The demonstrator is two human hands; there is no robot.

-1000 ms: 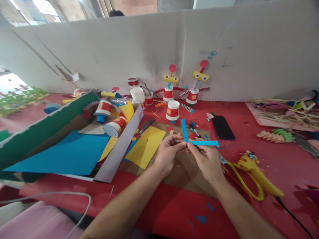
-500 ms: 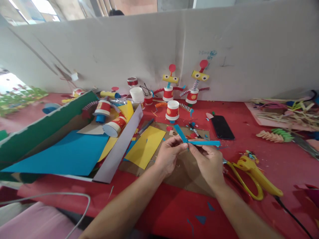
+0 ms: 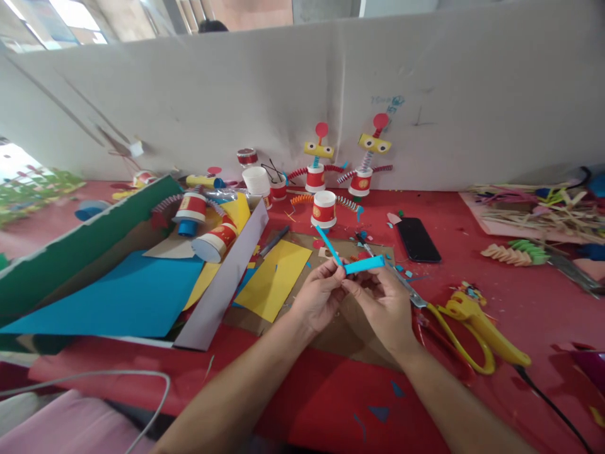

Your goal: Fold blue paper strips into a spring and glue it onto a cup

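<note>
Two blue paper strips [image 3: 363,265] meet at an angle between my fingertips, one pointing up and left, the other out to the right. My left hand [image 3: 322,291] pinches them near the joint. Close beside it, my right hand [image 3: 384,301] is closed on the strips too, thumb near the joint and fingers partly hidden. Below both hands lies a brown cardboard sheet [image 3: 352,328]. Just beyond stands a red and white paper cup [image 3: 324,210] with folded paper arms, orange on one side and pale on the other.
Yellow-handled scissors [image 3: 460,337] and a yellow glue gun [image 3: 491,325] lie at right, near a black phone [image 3: 418,239]. Yellow paper [image 3: 274,277] and a box [image 3: 222,284] with blue paper [image 3: 113,293] sit left. Two cup figures [image 3: 319,176] stand by the white partition [image 3: 212,101].
The strip that stood nearly upright has swung over to the left. The right-hand strip now tilts and looks shorter. Both hands have shifted slightly left in view, still pinching the strips.
</note>
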